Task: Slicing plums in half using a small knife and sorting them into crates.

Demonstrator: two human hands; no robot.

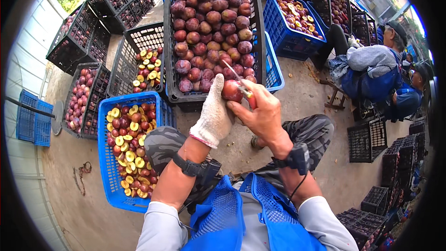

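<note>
My left hand (pixel 214 115), in a white knit glove, is closed on a dark red plum (pixel 232 91). My bare right hand (pixel 263 114) grips a small knife by its red handle; the knife's blade (pixel 231 70) points up and to the left, across the top of the plum. Whether the edge has cut into the fruit I cannot tell. Just beyond both hands stands a black crate (pixel 261 28) heaped with whole plums (pixel 211 32). By my left knee, a blue basket (pixel 103 158) holds halved plums (pixel 130 158) with yellow flesh showing.
Another black crate (pixel 121 67) with cut plums stands at the left, beside a crate of whole plums (pixel 82 97). A blue crate of halves (pixel 290 37) is at the far right. Two people sit at the right near a low wooden stool (pixel 335 97). Stacked crates (pixel 399 158) line the right side.
</note>
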